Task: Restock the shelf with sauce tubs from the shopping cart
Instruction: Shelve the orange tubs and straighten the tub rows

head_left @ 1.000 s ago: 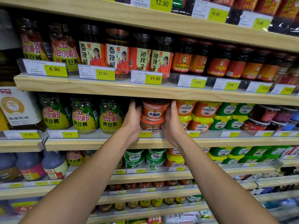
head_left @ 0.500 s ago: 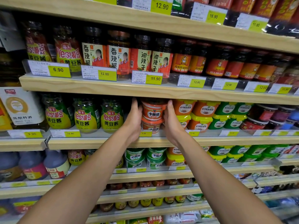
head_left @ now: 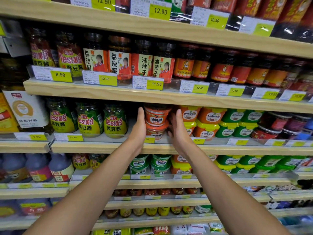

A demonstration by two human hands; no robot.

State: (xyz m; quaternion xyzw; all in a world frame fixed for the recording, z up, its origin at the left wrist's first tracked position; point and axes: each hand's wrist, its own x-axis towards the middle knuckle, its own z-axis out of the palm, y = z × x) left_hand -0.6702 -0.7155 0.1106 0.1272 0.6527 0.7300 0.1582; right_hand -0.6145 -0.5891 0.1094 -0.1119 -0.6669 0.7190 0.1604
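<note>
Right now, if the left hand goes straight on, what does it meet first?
Probably the wooden shelf board above: the left hand points up into the dark gap beside the stacked red sauce tubs. Depth is unclear.

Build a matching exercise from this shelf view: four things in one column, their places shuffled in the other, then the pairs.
Things
1. red sauce tubs
2. yellow-label jars
3. dark bottles
4. 6.90 price tag

Places
A. one shelf below the hands, far left
B. stacked two high, between the left hand and the right hand
C. on the edge of the shelf above the hands, to the left
D. on the hands' shelf, left of the left hand

Pairs: 1-B, 2-D, 3-A, 4-C
</note>
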